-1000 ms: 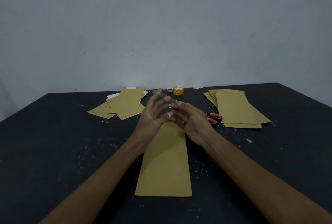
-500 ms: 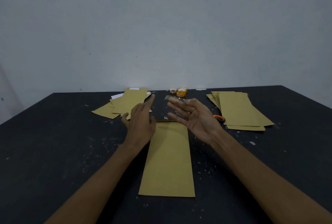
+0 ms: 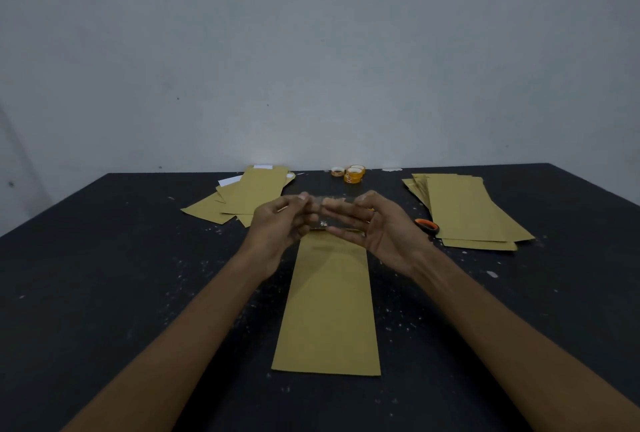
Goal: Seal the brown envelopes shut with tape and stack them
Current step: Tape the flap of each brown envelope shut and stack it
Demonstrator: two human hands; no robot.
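A brown envelope [image 3: 329,310] lies lengthwise on the black table [image 3: 104,275] in front of me. Above its far end, both hands hold a strip of clear tape [image 3: 330,203] stretched between them. My left hand [image 3: 280,223] pinches the strip's left end with its fingertips. My right hand [image 3: 381,227] holds the right end under its thumb, its fingers reaching out beneath the strip. The envelope's far edge is partly hidden behind the hands.
A loose pile of brown envelopes [image 3: 249,196] with white paper sits at the back left. A neater stack of envelopes [image 3: 464,213] lies at the back right, with orange-handled scissors [image 3: 427,225] beside it. Tape rolls [image 3: 354,175] stand at the table's far edge.
The hands were apart half a second ago, the left one low by the envelope. Now they have come together and lifted, with the tape strip held between them.
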